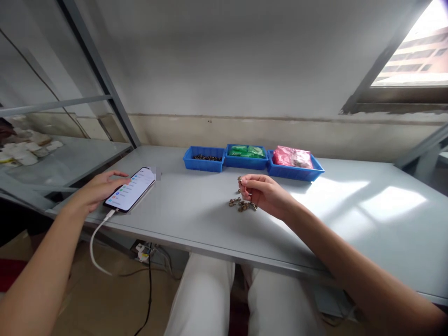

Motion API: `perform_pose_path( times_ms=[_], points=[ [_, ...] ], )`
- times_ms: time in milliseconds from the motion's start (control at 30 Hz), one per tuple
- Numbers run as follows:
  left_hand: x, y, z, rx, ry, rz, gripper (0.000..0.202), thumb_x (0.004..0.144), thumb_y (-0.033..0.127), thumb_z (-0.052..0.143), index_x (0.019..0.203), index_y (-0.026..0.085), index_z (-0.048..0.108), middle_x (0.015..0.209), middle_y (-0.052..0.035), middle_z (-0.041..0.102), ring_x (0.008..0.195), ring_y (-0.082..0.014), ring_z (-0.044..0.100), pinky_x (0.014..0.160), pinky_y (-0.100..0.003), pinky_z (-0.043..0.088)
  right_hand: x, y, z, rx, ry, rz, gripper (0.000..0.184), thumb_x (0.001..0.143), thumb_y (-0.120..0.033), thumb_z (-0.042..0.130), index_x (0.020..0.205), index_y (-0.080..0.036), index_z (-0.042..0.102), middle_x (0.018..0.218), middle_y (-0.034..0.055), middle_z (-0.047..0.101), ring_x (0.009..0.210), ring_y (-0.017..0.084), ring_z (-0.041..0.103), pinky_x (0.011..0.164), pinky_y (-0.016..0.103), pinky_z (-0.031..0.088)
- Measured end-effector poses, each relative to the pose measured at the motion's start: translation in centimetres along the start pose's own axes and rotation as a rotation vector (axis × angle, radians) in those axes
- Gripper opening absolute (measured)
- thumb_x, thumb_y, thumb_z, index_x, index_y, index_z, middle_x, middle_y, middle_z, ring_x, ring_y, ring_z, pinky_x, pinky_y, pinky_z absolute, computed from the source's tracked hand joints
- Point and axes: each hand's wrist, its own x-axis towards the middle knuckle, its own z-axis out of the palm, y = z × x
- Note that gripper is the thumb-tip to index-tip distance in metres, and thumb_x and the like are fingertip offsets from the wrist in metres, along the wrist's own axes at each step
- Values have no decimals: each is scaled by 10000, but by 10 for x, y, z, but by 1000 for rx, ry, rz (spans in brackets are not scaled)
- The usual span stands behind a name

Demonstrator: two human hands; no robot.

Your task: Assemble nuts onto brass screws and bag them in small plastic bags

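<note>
My left hand (pixel 101 189) is at the phone (pixel 131 190) on the left of the table, its fingers apart and the thumb over the lit screen, which shows a list with coloured icons. A white charging cable (pixel 94 238) runs from the phone's lower end over the table edge. Near the middle, my right hand (pixel 266 193) pinches a small brass-coloured metal piece (pixel 240 179) between thumb and fingertips. Below that hand lies a loose pile of similar small metal pieces (pixel 242 205); their exact kind is too small to tell.
Three blue bins stand along the back: one with small dark metal parts (pixel 207 157), one with green packets (pixel 247 151), one with pink bags (pixel 292 157). The grey table (pixel 196 210) has its front edge above my legs. A metal frame post (pixel 121 112) rises at left.
</note>
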Motion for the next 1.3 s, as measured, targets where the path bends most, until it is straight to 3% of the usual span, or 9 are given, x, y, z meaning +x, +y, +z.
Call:
perform_pose_path(
  times_ms=[300,533,733,867,1300],
  points=[
    [-8,-14,-7,31,-51,96,626,699,549,729,1201,229,539,828,-16,660,721,-161,613,585,-221,466,0,1,-2,-12,13,-2,180,724,-269,771,717,-152,635,682,3,461,605,101,395,562,259,351],
    [-22,-16,5,-85,-14,139,631,551,502,802,1053,220,544,1076,-91,704,821,-177,628,663,-246,486,0,1,-2,-25,8,-4,197,730,-289,771,720,-153,628,679,1,465,602,103,396,566,270,347],
    [-14,-30,11,-83,69,209,507,559,414,789,956,196,561,1015,-87,699,803,-174,627,648,-251,494,0,1,-3,-27,-6,-19,181,764,-280,752,717,-150,634,685,4,458,616,104,395,568,265,345],
    [-10,-30,12,-37,72,252,573,506,436,842,952,175,593,1026,-88,677,853,-181,624,668,-251,510,-1,1,-2,-52,18,-20,186,733,-291,767,729,-155,641,681,5,483,608,106,419,571,268,359],
    [-7,-42,15,-127,130,195,517,578,464,818,981,208,619,991,-37,657,942,-181,613,715,-223,525,-4,1,3,-65,-14,-3,164,751,-279,733,708,-159,630,668,0,504,599,101,456,589,264,395]
  ],
)
